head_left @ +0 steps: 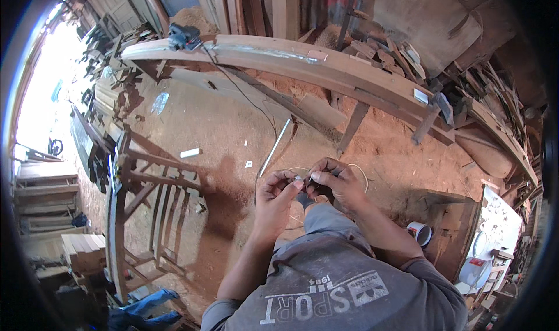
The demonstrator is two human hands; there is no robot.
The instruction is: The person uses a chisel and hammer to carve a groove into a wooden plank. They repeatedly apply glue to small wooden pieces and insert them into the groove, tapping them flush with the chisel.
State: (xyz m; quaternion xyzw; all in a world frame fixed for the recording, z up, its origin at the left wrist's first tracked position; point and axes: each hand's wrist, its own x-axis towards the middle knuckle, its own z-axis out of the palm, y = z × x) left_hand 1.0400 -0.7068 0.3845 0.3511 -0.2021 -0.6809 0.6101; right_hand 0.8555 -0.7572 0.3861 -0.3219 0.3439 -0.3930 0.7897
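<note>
My left hand (279, 188) is closed in a pinch on a small pale object (298, 179), held in front of me. Just beside it, my right hand (335, 185) is also pinched, on something small and thin that I cannot make out. The two sets of fingertips are very close together; whether the held pieces touch is unclear. Below and behind my hands, a thin pale cable (364, 173) loops over the dirt floor (221, 133). A long white strip (275, 146) lies on the floor just beyond them.
A long timber beam (279, 45) spans ahead, bearing a power tool (181, 38) with a cord. A wooden frame (119, 214) stands left. Scrap wood piles (393, 57) line the back. At right are a white board (498, 214) and paint can (420, 233). Blue fabric (142, 307) lies lower left.
</note>
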